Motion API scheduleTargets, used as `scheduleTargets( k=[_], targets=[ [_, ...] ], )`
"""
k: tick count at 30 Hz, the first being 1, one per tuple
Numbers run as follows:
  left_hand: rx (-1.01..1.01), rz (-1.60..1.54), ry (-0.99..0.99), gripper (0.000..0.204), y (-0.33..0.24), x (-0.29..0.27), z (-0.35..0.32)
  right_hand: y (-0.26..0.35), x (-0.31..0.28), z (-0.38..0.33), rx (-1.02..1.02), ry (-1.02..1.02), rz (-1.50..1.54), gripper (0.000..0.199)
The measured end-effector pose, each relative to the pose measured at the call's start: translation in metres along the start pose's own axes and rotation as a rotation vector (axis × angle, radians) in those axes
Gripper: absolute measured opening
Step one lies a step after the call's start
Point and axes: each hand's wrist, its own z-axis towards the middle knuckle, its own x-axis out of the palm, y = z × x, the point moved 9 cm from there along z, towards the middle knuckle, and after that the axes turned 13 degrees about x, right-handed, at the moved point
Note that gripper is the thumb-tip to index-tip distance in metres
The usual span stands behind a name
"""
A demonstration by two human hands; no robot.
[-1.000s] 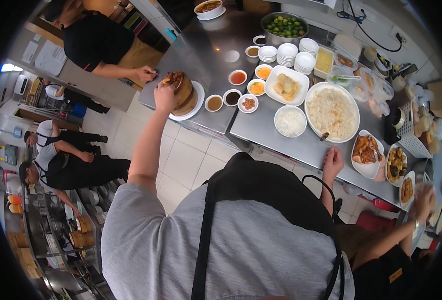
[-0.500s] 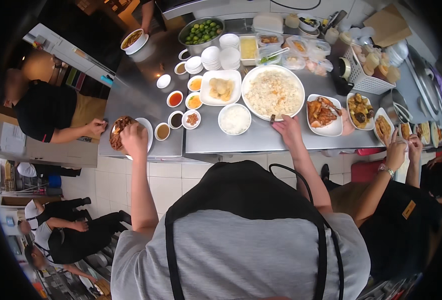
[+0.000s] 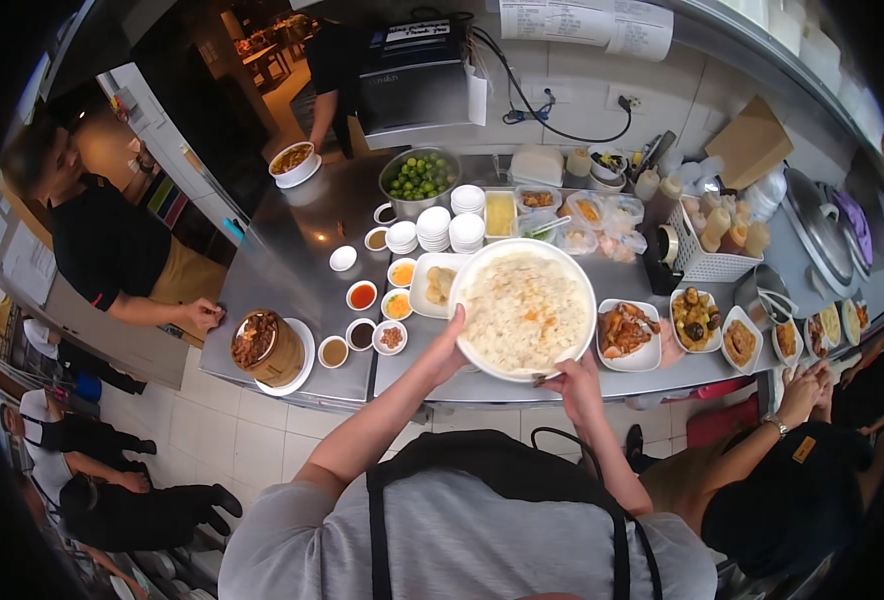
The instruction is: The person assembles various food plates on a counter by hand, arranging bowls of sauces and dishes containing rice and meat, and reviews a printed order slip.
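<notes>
Both of my hands grip a large, round white bowl [image 3: 507, 374] filled with pale, fried-looking rice. My left hand [image 3: 448, 350] closes on its left edge. At the near right edge, my right hand [image 3: 574, 388] has its fingers on the rim, beside a small dark spot I cannot make out. The bowl is level and overlaps a square white dish [image 3: 424, 300] of pale food. To the left, a wooden tub [image 3: 284, 358] heaped with brown, glazed pieces stands on a white plate [image 3: 306, 366].
Sauce cups [image 3: 334, 351], stacked white saucers [image 3: 433, 240] and a metal bowl of green limes [image 3: 408, 199] crowd the left side. On the right are a dish of browned chicken [image 3: 642, 357] and a white basket of bottles [image 3: 702, 268]. Co-workers stand at both ends; one's hand [image 3: 203, 314] rests near the tub.
My left hand has left the tub's topping and taken the bowl's left side. The bowl has come towards me, now covering the white rice bowl. The view has tilted up.
</notes>
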Motion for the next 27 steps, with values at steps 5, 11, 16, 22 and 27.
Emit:
scheduleTargets(
  k=[5, 11, 16, 22, 27],
  targets=[
    [0.368, -0.312, -0.103, 0.053, -0.065, -0.026, -0.033, -0.002, 0.069, -0.007, 0.0, 0.202, -0.156, 0.053],
    [0.58, -0.345, -0.254, 0.049, -0.163, -0.117, -0.083, 0.01, 0.115, 0.021, -0.608, -0.014, -1.174, 0.088],
    [0.833, -0.264, -0.504, 0.049, -0.267, -0.222, -0.184, -0.054, 0.13, 0.058, -0.437, -0.19, -1.669, 0.108],
    [1.078, -0.113, -0.769, 0.051, -0.314, -0.386, -0.299, -0.066, 0.157, 0.07, -0.365, -0.319, -1.633, 0.115],
    [1.037, -0.109, -0.99, 0.052, -0.288, -0.497, -0.354, -0.067, 0.169, 0.078, -0.519, -0.361, -1.614, 0.106]
  ],
)
